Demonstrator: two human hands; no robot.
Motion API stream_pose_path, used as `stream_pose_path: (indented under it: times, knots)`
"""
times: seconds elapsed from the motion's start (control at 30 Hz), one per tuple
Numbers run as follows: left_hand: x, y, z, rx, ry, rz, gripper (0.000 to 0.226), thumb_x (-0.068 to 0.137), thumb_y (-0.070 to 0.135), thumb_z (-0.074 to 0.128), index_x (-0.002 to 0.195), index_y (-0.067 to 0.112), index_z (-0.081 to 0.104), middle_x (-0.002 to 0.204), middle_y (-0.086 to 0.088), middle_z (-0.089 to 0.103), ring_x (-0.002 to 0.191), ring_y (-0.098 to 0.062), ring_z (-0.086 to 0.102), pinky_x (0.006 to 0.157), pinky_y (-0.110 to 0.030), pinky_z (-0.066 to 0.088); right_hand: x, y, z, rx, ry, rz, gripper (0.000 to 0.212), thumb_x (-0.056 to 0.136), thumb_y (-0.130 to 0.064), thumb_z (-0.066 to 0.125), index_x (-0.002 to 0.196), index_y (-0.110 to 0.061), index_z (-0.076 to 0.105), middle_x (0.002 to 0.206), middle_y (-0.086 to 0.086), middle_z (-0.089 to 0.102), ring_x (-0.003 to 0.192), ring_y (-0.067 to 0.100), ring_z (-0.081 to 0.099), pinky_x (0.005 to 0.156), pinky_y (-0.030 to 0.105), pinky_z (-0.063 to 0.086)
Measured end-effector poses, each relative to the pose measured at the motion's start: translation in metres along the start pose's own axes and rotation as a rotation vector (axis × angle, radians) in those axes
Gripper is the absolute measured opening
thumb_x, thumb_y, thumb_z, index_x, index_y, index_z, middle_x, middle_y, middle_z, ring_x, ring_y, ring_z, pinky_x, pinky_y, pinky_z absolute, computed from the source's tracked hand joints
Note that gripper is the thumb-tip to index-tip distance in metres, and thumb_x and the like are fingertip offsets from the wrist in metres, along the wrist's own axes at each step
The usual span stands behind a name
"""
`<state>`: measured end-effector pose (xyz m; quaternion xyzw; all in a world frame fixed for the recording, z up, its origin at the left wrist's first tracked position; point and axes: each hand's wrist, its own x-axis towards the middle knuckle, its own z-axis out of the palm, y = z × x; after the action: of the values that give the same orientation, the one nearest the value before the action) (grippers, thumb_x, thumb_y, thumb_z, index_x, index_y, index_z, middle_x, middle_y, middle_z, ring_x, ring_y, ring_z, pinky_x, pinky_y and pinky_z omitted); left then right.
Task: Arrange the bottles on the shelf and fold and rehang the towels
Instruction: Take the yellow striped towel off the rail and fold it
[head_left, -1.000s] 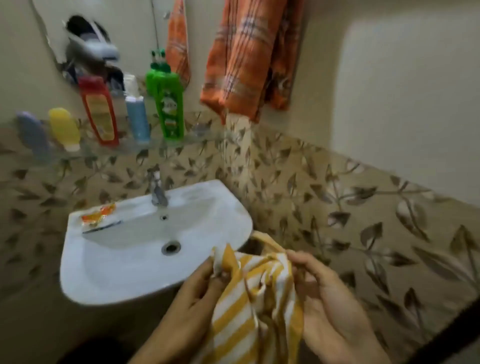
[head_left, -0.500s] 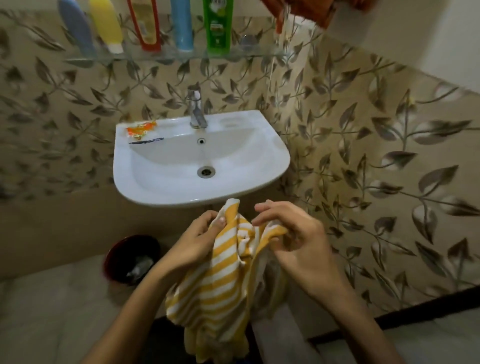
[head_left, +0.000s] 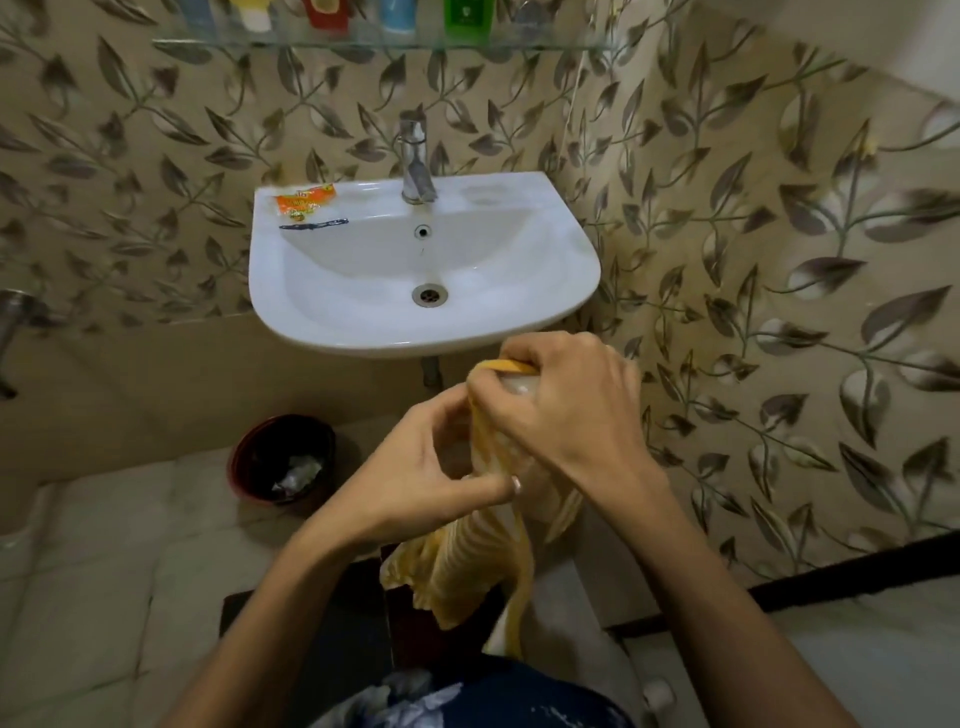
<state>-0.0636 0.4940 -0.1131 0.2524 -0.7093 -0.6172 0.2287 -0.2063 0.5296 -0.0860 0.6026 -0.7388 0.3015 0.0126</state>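
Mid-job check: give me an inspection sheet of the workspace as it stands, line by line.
Surface: white sink, basin bare; glass shelf above.
Job's things: yellow striped towel bunched, hanging between both hands; five bottles standing on the shelf, tops cut off by the frame.
Clutter: orange sachet and a dark thin item on the sink's left rim.
Hands: left hand pinches the towel lower down; right hand grips its top edge.
Cables: a thin cord hangs down the wall right of the tap.
Surroundings: leaf-patterned tiles; red bin on the floor, holding scraps.
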Motion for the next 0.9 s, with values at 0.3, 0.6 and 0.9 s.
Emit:
stream_pose_path:
  times: [0.3, 0.6, 0.9]
  knots:
    - [-0.014, -0.021, 0.020, 0.362, 0.685, -0.021, 0.014, 0.088, 0.021, 0.060, 0.083, 0.031, 0.067, 0.073, 0.013, 0.069, 0.068, 0.002, 0.063, 0.064, -0.028, 0.055, 0.000, 0.001, -0.001, 0.040, 0.007, 0.004, 0.052, 0.073, -0.057, 0.063, 0.049, -0.019, 0.037, 0.045, -0.003, 0.039, 0.053, 0.017, 0.046, 0.050, 0.027, 0.026]
    - [-0.035, 0.026, 0.000, 0.592, 0.719, 0.380, 0.013, 0.094, 0.028, 0.047, 0.091, 0.029, 0.060, 0.072, 0.013, 0.060, 0.066, -0.004, 0.056, 0.054, -0.019, 0.044, -0.025, 0.044, 0.011, 0.114, -0.643, -0.048, 0.034, 0.075, -0.075, 0.054, 0.058, -0.046, 0.048, 0.055, -0.023, 0.057, 0.051, -0.012, 0.052, 0.045, 0.019, 0.027]
    - [-0.028, 0.039, -0.002, 0.947, 0.516, 0.059, 0.043, 0.081, 0.062, 0.044, 0.079, 0.030, 0.072, 0.061, 0.009, 0.066, 0.060, -0.015, 0.062, 0.053, -0.032, 0.049, -0.033, 0.050, 0.005, 0.510, -0.699, -0.095, 0.038, 0.078, -0.057, 0.065, 0.108, -0.036, 0.056, 0.105, -0.016, 0.061, 0.100, 0.004, 0.058, 0.087, 0.034, 0.051]
